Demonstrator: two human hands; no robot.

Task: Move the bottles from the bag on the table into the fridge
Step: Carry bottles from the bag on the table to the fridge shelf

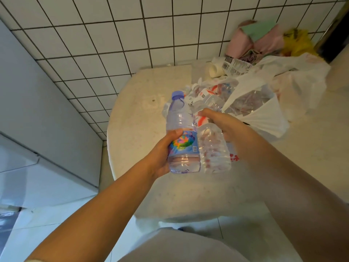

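above the near half of the surface (136,118), left hand (162,156) wrapped round the lower body of a labelled bottle (182,137), upright, purple cap on top. right hand (224,125) clamped on a second, clear bottle (213,150), held just beside the first, base toward the camera, its neck hidden behind the fingers. judged step: both bottles lifted out, carry to the fridge not yet begun. next move calls for a turn to the left, toward the white appliance (37,129) there, probably the fridge; whether its door is open cannot be told, and both hands full would make opening it awkward. behind the hands, white plastic bag (264,120) slumped open with more clear bottles (251,103) lying inside. farther back, a paper roll (214,69), pink cloth (245,42) and a yellow bag (300,42) against the tiled wall (113,35).
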